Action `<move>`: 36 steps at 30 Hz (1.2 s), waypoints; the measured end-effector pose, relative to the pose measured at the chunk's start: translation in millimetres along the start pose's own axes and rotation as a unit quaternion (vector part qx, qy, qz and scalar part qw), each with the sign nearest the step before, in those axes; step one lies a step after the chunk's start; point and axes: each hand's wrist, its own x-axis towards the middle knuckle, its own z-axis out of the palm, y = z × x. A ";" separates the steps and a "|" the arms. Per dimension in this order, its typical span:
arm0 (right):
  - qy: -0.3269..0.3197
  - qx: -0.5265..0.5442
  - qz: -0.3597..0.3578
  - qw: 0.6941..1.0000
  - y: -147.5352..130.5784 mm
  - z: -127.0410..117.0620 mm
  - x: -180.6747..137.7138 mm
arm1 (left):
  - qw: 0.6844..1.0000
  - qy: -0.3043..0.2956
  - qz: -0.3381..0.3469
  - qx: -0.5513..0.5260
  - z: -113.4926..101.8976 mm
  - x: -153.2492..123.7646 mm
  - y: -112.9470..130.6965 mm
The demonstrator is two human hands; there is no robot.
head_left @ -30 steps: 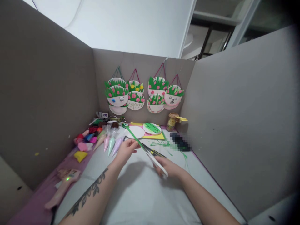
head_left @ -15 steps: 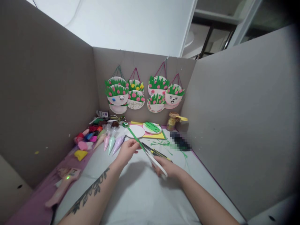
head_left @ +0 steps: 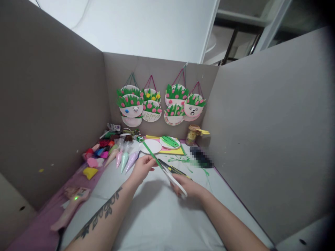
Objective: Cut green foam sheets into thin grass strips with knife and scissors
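Note:
Over the middle of the table, my left hand (head_left: 142, 169) pinches a long, narrow green paper strip (head_left: 149, 150) that points up and away from me. My right hand (head_left: 187, 187) grips white-handled scissors (head_left: 181, 191), whose blades lie along the strip's near end; whether they are biting into it is too small to tell. Just behind my hands, dark and yellow slender tools (head_left: 178, 170) rest on the table. A plain white paper plate (head_left: 151, 146) lies beyond my left hand. Beside it, several green strips (head_left: 169, 141) sit on another white plate (head_left: 162, 144).
Piping bags (head_left: 125, 162) of pastel material and colourful clay packs (head_left: 101, 151) line the left side. A pink glue gun (head_left: 70, 209) lies front left. Green scraps (head_left: 180, 159), a blurred-out dark object (head_left: 201, 158) and a jar (head_left: 192, 135) are right. Decorated plates (head_left: 174, 96) hang on the back panel.
Almost nothing differs. My right hand and the scissors shift very slightly; my left hand keeps its hold on the green strip in the same place.

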 end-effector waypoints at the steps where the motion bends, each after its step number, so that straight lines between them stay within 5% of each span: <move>1: 0.000 0.000 0.001 1.000 -0.1 0.0 -0.1 | 1.000 0.000 0.000 0.001 0.2 0.0 0.1; 36: 0.013 -0.012 -0.005 1.000 3.1 2.6 2.0 | 0.999 0.020 -0.005 -0.039 -3.5 2.1 1.0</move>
